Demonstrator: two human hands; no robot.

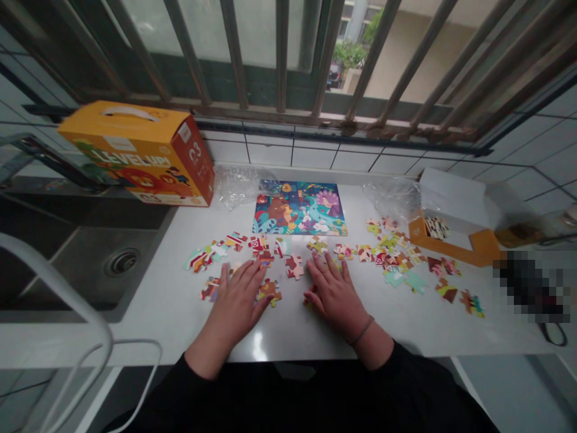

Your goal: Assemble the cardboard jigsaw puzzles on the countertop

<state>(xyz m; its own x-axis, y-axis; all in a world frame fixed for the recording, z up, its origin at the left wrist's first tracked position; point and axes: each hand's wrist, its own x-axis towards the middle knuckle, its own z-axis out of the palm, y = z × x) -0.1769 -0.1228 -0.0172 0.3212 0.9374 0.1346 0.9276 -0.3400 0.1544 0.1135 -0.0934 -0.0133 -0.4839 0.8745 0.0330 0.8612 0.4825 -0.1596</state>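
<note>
Two hands rest flat and open, gripping nothing, the left hand [237, 300] and the right hand [336, 294], on a smooth white counter [406, 325]. The left thumb is just beside a thin cardboard puzzle piece [269, 292], and the right fingers [321, 264] are near another piece [294, 266]. More wiggly pieces lie spread out, easy to see and reach, below a flat, bright puzzle picture [300, 207].
</note>
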